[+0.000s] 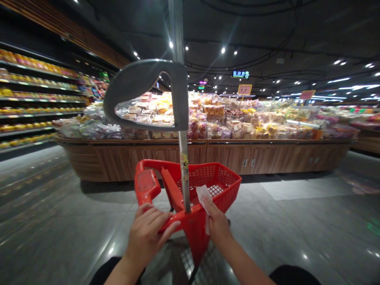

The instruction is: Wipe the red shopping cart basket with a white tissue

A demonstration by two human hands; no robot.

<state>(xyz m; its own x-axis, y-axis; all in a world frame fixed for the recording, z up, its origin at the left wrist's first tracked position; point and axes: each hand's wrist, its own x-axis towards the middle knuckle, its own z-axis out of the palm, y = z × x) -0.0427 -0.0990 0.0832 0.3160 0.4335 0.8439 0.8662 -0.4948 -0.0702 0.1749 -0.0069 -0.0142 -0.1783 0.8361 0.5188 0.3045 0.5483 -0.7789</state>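
A red plastic shopping cart (204, 225) stands in front of me, its perforated basket extending to the right. My left hand (147, 231) is closed over the cart's red handle (168, 221), the thumb lying along it. A crumpled white tissue (204, 194) is pinched in my right hand (219, 225), at the near side of the basket. Part of the tissue hangs below the fingers. Between my hands a metal pole (184, 174) rises from the cart and bears a large grey plastic loop (118, 89) higher up.
Across the aisle runs a wooden display counter (228, 156) heaped with packaged foods (213, 122). Shelves of jars or similar goods (32, 95) line the left wall. A price sign (245, 90) stands above the counter. Grey glossy floor (282, 225) surrounds the cart.
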